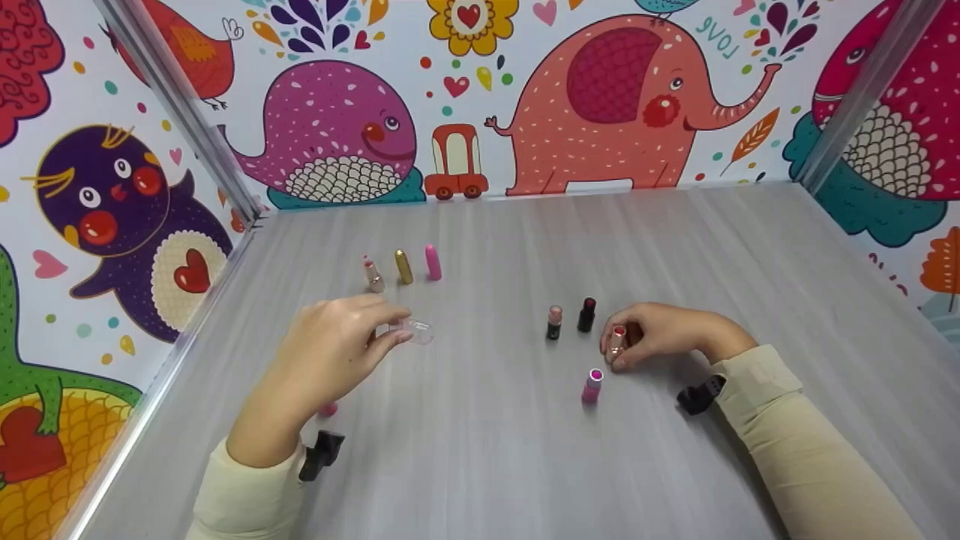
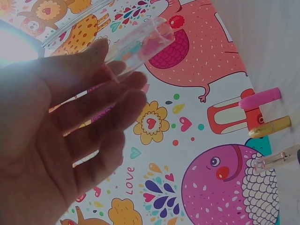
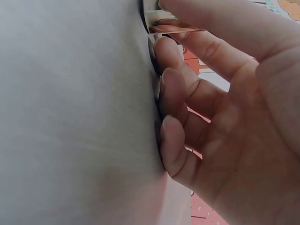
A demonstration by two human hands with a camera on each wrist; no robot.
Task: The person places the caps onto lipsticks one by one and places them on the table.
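Observation:
My left hand (image 1: 337, 341) pinches a clear plastic lipstick cap (image 1: 420, 331) between thumb and fingers; the left wrist view shows that see-through tube (image 2: 140, 49) with its rim pointing away from the palm. On the right, my right hand (image 1: 667, 330) grips an uncapped lipstick (image 1: 616, 342) with a red tip and a shiny rose-gold case, upright at the table. In the right wrist view its metallic base (image 3: 161, 21) shows only partly, and the fingertips (image 3: 172, 136) rest against the tabletop. Just left of this hand stand a black lipstick (image 1: 587, 315) and a black-and-pink lipstick (image 1: 554, 322).
Nearer me stands a bright pink lipstick (image 1: 592, 387). Behind the left hand are a clear-capped lipstick (image 1: 373, 276), a gold tube (image 1: 403, 267) and a pink tube (image 1: 433, 262). A pink object (image 1: 328, 409) is half hidden by the left forearm. Printed panels (image 1: 480, 97) border the grey table (image 1: 480, 465).

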